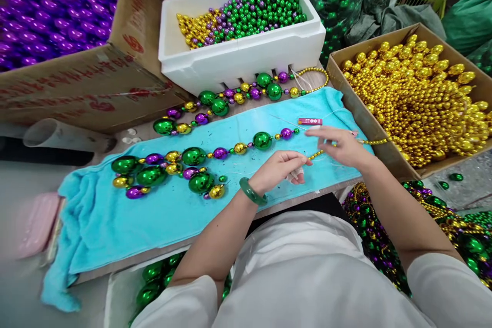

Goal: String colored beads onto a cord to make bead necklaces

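My left hand (288,165), with a green bangle (252,191) on its wrist, pinches the end of a gold bead strand (317,154). That strand runs under my right hand (338,147) and on to the cardboard box at the right. The right fingers are bent and close together. A thin, needle-like line (286,123) reaches their tips; the exact grip is partly hidden. To the left on the turquoise towel (154,225) lies a garland of green, purple and gold beads (194,156), its right end near my fingertips. A small magenta packet (310,121) lies just beyond.
Behind the towel, another bead garland (220,106) lies along a white foam box (242,54) of small beads. A carton of purple beads (57,25) stands at the left, a carton of gold strands (415,92) at the right. Finished-looking bead strings (378,220) hang beside my right side.
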A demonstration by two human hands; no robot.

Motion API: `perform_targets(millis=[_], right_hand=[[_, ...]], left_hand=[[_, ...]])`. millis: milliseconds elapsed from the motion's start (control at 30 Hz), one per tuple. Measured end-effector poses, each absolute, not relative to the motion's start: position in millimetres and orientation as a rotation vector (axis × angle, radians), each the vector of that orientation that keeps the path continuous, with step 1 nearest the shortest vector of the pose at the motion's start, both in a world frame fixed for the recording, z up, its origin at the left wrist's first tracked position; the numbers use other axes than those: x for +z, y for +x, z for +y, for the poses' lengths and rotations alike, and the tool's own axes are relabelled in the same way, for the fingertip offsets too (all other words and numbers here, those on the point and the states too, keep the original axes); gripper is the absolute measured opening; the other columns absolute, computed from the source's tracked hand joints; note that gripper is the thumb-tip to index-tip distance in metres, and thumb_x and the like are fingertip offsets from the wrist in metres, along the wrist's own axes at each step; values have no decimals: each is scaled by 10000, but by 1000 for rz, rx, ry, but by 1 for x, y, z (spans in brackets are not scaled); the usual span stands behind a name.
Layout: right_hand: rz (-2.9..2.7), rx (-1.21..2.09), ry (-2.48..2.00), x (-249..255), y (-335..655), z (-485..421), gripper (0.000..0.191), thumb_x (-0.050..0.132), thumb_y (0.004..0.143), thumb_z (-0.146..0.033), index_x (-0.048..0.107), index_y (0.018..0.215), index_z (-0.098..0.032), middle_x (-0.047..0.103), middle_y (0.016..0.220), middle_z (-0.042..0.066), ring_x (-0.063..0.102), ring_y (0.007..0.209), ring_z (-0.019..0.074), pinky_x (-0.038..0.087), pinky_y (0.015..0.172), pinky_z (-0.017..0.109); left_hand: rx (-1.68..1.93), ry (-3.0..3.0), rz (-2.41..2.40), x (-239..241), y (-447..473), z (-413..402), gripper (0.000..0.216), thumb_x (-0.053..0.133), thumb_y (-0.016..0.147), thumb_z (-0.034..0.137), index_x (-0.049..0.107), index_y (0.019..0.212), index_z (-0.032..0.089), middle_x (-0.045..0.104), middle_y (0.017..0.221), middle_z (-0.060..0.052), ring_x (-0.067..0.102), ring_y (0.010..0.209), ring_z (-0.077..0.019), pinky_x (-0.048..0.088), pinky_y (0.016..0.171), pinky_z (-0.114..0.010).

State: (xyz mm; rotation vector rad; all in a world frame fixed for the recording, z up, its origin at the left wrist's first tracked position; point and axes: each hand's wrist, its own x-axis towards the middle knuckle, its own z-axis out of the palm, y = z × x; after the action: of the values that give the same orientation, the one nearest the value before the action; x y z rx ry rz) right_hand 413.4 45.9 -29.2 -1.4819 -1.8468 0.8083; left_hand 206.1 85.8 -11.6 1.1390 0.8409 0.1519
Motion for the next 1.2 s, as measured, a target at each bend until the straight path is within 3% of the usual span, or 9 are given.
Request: perform_targets(millis=[100, 200, 333, 433, 533, 633, 767, 967, 1200], right_hand=[[-1794, 1076, -1332, -19, 393, 37, 330, 490, 829, -196, 698, 1084, -223, 712, 946, 33, 621, 790, 159, 472, 754, 302], [-1660, 1058, -1510, -10, 400, 21, 214, 549, 812, -245, 753, 868, -207, 729, 833, 35, 642, 776, 179, 483, 735, 309], [-1528, 1140, -1781, 2, 449, -25, 192, 629, 767, -356, 767, 816, -233, 735, 816, 33, 653, 738, 195, 504, 676, 314], [-1660, 1418, -1983, 1, 483, -63, 174, 631, 756, -351, 771, 743, -247, 716, 682, 29, 620, 575, 178, 463, 517, 292], [-1753, 1417, -2096, -7, 490, -80, 169, 624, 744, -312, 774, 809, -269, 738, 777, 39, 645, 624, 207, 467, 523, 306], [-1734, 1102, -2148, -10, 468, -71, 228, 635, 737, -314, 755, 927, -276, 735, 913, 55, 654, 759, 243, 484, 618, 336], [-1436, 908, -1832, -8, 407, -31, 188, 590, 794, -349, 717, 838, -218, 708, 903, 69, 616, 745, 199, 474, 670, 336], [-1032, 1501, -1122, -20, 334, 26, 460, 730, 653, -388, 594, 1055, -210, 671, 883, 28, 616, 675, 149, 455, 514, 248], [-1087, 1453, -1237, -20, 327, 41, 338, 721, 655, -474, 627, 755, -165, 646, 692, 23, 532, 571, 112, 417, 517, 244]], left_hand=[[128, 1187, 811, -6, 205, 85, 331, 653, 760, 448, 689, 875, 139, 642, 598, -26, 655, 558, -143, 514, 526, -215], [131, 1222, 838, -2, 200, 86, 355, 650, 764, 461, 693, 909, 140, 655, 619, -32, 658, 574, -145, 516, 532, -216], [234, 1200, 922, 2, 188, 92, 379, 661, 754, 478, 682, 895, 127, 659, 629, -36, 651, 578, -142, 529, 550, -226], [348, 1137, 935, 4, 183, 99, 385, 660, 751, 487, 670, 890, 128, 648, 631, -23, 643, 578, -139, 539, 562, -245], [407, 1100, 933, 9, 181, 103, 412, 656, 747, 510, 658, 882, 121, 636, 623, -21, 639, 568, -140, 536, 554, -249], [432, 1091, 922, 14, 181, 103, 439, 639, 753, 537, 650, 872, 114, 630, 623, -24, 636, 561, -136, 535, 553, -248], [439, 1089, 909, 19, 183, 98, 460, 608, 768, 565, 650, 878, 121, 621, 605, -16, 642, 557, -142, 539, 555, -254], [536, 1079, 887, 25, 185, 97, 485, 565, 798, 581, 656, 925, 122, 641, 613, -16, 661, 578, -142, 541, 565, -236], [607, 1062, 903, 23, 183, 101, 478, 542, 816, 579, 644, 915, 123, 635, 626, -15, 644, 585, -120, 525, 575, -222]])
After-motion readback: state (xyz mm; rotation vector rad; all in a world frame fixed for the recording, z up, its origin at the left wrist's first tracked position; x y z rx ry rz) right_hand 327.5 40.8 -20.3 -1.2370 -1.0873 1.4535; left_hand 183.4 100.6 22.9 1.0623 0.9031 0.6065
